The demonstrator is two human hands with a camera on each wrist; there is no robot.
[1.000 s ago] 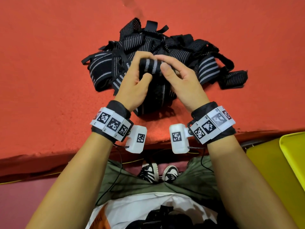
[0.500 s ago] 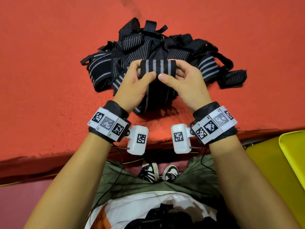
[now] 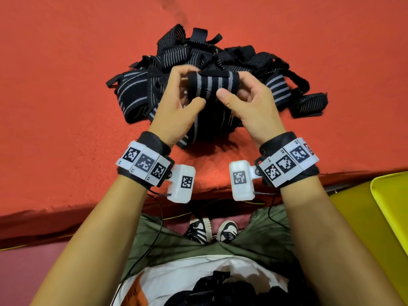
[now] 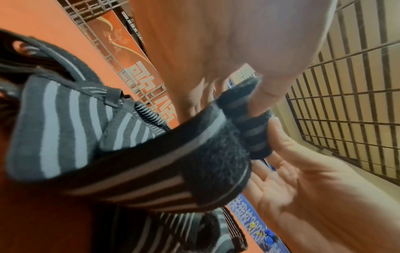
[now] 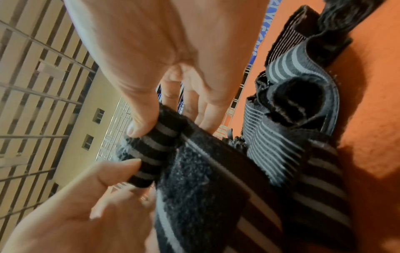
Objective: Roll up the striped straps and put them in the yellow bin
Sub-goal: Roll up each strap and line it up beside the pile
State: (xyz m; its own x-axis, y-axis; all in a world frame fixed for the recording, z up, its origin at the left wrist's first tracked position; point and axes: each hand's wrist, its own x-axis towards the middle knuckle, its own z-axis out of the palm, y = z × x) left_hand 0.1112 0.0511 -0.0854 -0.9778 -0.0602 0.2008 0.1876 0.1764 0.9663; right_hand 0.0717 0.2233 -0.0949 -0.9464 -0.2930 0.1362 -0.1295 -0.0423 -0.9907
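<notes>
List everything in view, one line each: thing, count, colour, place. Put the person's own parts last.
Strap being rolled: one, black with grey stripes, held above the pile, its tail hanging down.
Pile of straps: count unclear, black with grey stripes, on the surface beyond the hands.
Work surface: one, orange-red, under the pile.
Yellow bin: one, yellow, lower right, below the surface edge.
Wrist cameras: two, white, one on each wrist.
Shoes: two, black and white, on the floor.
Left hand: grips the roll's left end.
Right hand: grips the roll's right end.
</notes>
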